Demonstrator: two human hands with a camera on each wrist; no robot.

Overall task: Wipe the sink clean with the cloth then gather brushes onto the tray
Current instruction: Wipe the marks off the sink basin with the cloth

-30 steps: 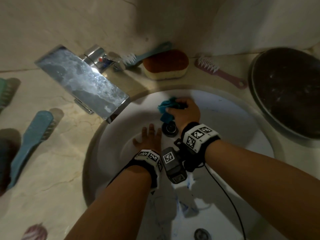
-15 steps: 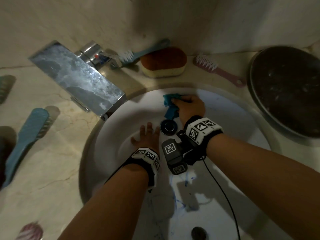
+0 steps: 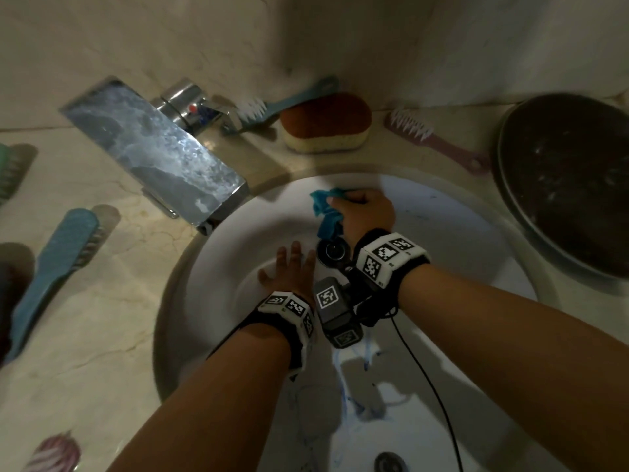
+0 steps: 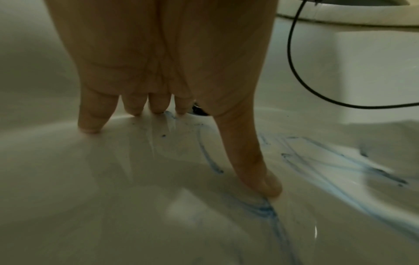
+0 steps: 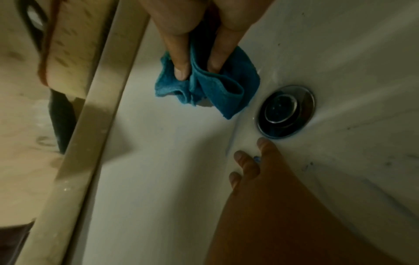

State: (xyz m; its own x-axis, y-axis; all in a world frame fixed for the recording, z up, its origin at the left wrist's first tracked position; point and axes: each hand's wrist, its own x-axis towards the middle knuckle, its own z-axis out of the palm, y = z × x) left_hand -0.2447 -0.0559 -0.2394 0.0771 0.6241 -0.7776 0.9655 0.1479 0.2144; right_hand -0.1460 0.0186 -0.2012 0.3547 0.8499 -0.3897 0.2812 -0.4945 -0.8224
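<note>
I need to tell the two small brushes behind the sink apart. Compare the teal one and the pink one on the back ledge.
The teal brush lies left of the sponge, its bristled head beside the faucet; the pink brush lies right of the sponge, its handle end near the dark tray. The teal brush's handle points up toward the wall, the pink brush's down toward the sink. Both have white bristles, slim handles, and lie untouched on the ledge.

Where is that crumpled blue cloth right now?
In the head view, the crumpled blue cloth is gripped by the right hand against the white sink's far wall, just beyond the metal drain.
</note>
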